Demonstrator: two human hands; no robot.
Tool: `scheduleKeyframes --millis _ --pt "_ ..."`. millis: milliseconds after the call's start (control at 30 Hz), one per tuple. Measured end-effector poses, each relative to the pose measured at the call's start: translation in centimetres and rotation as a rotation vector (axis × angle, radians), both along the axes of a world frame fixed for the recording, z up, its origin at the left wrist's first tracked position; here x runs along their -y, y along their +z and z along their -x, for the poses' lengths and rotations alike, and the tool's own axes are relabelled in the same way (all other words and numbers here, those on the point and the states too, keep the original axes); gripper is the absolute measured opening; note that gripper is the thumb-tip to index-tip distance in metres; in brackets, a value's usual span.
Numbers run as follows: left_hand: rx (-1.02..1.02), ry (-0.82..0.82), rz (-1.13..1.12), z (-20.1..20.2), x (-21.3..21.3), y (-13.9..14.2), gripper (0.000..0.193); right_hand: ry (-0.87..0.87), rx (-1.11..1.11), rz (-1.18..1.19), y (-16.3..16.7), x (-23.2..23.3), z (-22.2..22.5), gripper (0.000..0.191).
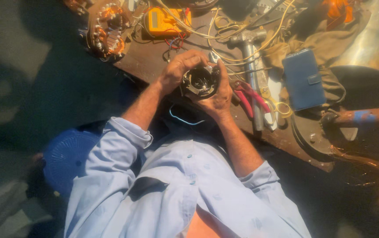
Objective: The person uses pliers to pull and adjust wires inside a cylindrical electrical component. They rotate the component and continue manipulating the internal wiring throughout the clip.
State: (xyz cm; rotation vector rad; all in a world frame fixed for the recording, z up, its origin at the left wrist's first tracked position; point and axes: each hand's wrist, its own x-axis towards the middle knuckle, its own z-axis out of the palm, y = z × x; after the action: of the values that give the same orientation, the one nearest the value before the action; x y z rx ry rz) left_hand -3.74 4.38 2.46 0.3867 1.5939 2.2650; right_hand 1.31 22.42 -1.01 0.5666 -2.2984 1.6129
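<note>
A round dark motor part (201, 81) with a shiny hollow centre is held between both my hands above the front edge of the workbench. My left hand (179, 68) wraps over its top and left side, fingers curled on the rim. My right hand (219, 98) cups it from below and the right, thumb along the edge. Both sleeves are light blue and rolled up to the forearm.
On the brown bench (147, 59) lie a yellow multimeter (165, 21), a copper-wound stator (109, 28), a hammer (251, 57), red-handled pliers (253, 97), yellow-handled scissors (277, 103), a blue wallet case (303, 79) and loose yellow wires. A blue stool (68, 156) stands lower left.
</note>
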Motion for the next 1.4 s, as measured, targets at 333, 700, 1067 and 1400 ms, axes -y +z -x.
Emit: scheduleKeyframes --millis 333,700,1067,1400 --pt "0.055 0.17 -0.395 -1.1 -2.1 -1.6 0.037 -0.035 0.019 -0.007 0.0 0.6 -0.2 0.11" --pt "-0.218 0.041 -0.192 -3.4 0.8 -1.6 0.132 0.3 0.194 0.28 2.2 -2.9 -0.8 0.093" --pt "-0.571 0.403 0.659 -4.5 -0.4 -3.8 0.141 0.032 0.284 0.088 3.6 -4.5 1.6 0.025" --pt "-0.724 0.497 0.813 -4.3 -1.4 -1.4 0.095 0.05 0.417 0.199 1.4 -5.8 1.6 0.025"
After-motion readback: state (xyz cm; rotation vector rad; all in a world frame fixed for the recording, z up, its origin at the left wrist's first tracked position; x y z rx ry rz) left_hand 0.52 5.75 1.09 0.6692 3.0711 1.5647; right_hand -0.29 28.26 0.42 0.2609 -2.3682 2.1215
